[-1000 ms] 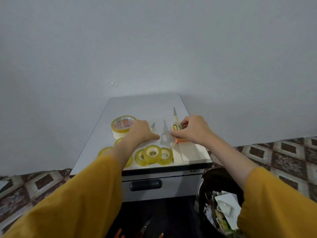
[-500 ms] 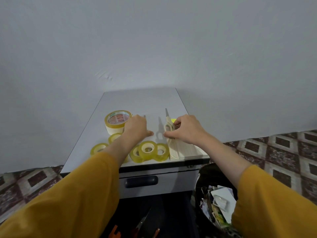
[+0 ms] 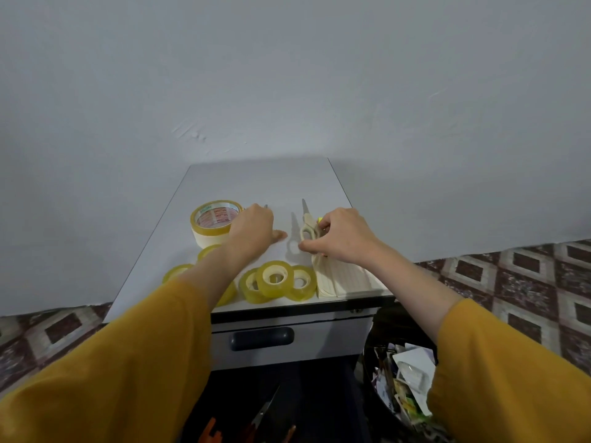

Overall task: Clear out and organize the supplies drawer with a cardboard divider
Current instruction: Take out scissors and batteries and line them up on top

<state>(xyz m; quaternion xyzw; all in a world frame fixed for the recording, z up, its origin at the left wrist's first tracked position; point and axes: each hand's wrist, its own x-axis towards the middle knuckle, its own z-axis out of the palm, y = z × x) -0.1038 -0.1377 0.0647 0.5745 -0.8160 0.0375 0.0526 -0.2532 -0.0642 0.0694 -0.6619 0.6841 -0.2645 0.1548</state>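
On the white cabinet top, my right hand pinches the handles of cream scissors, blade pointing away. The scissors lie over a stack of cream lined cards at the front right corner. A bit of yellow note shows by my fingers. My left hand lies palm down over a tool whose metal tip sticks out beyond the fingers. Left of it stands a wide tape roll. Several small clear tape rolls sit along the front edge.
Below the top is a shut drawer with a dark handle. Under it a dark open drawer holds scissors and orange items. A black bin full of paper scraps stands at the right. A grey wall rises behind, and the floor is patterned tile.
My right hand has shifted the cream scissors slightly left and now covers the orange notes seen earlier. My left hand has stayed put over the tool.
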